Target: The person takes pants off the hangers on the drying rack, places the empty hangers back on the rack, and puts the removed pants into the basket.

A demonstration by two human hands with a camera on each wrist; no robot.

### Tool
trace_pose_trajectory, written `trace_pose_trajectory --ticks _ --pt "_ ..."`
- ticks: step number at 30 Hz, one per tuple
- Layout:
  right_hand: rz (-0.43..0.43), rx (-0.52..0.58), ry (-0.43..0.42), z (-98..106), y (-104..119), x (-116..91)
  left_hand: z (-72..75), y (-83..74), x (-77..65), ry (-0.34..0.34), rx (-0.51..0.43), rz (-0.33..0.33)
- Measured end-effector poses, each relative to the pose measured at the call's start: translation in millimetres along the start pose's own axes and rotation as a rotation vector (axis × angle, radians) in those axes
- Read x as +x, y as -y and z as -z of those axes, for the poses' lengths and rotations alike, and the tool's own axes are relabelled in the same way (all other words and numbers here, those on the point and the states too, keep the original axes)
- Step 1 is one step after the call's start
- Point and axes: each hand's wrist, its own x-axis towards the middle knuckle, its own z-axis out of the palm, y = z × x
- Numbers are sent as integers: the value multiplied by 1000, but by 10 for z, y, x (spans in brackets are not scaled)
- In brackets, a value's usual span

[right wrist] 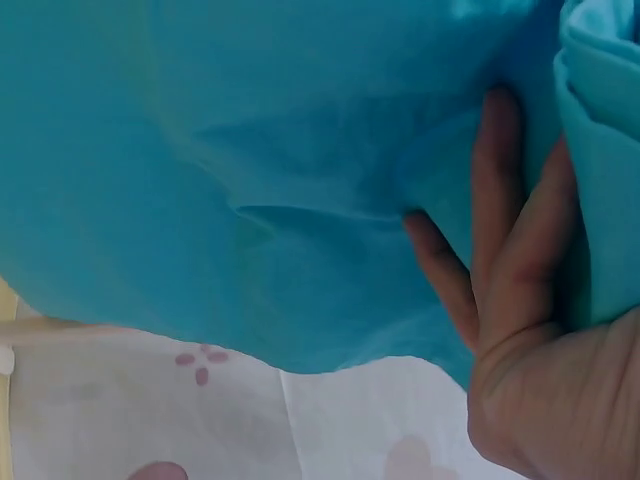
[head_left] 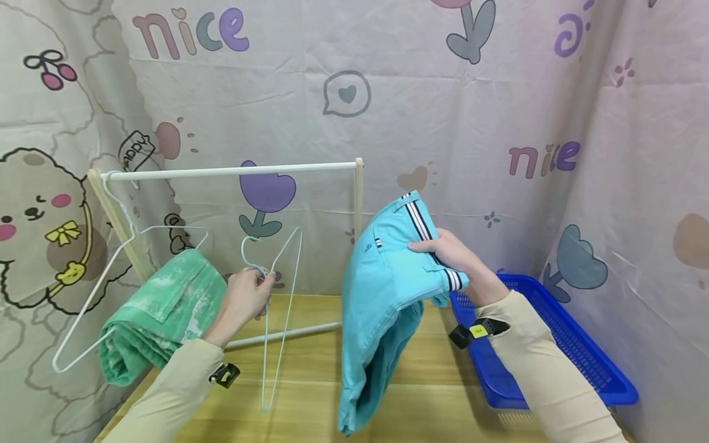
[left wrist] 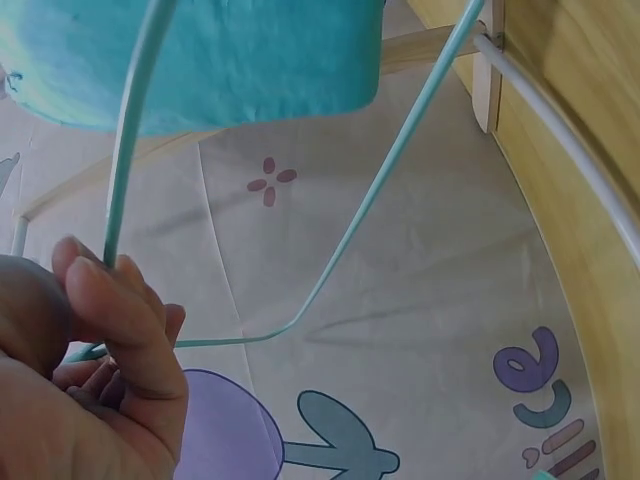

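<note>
My left hand (head_left: 244, 301) pinches a mint-green wire hanger (left wrist: 125, 150) near the base of its hook. In the head view the hanger hangs almost edge-on over the table, with no clothing on it. My right hand (head_left: 460, 255) grips turquoise pants (head_left: 382, 264) by the striped waistband, thumb on the near side. The right wrist view has the other fingers spread against the fabric behind. The pants are folded lengthwise, and their legs droop toward the table, to the right of the hanger.
A small rack with a white rail (head_left: 232, 171) stands at the back left. From it hangs a white hanger (head_left: 83, 314) with a folded green garment (head_left: 166, 314) over its bar. A blue plastic basket (head_left: 576, 351) sits at right on the wooden table (head_left: 432, 400), under the right forearm.
</note>
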Motion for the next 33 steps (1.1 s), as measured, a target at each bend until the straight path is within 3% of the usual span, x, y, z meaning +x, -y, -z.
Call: trace_pose_trajectory --ticks 3,5,15,24,33 --pt "19 -73 6 94 22 -26 -2 -7 8 -8 4 6" --pt "15 -61 20 157 44 -57 2 -10 10 -15 11 5" --pt "-32 156 -19 420 62 -239 21 3 12 -33 2 10" --pt "-19 372 -187 519 15 -259 11 28 8 -44 19 5" --pt "13 445 -350 579 97 -240 11 21 13 -45 15 -10"
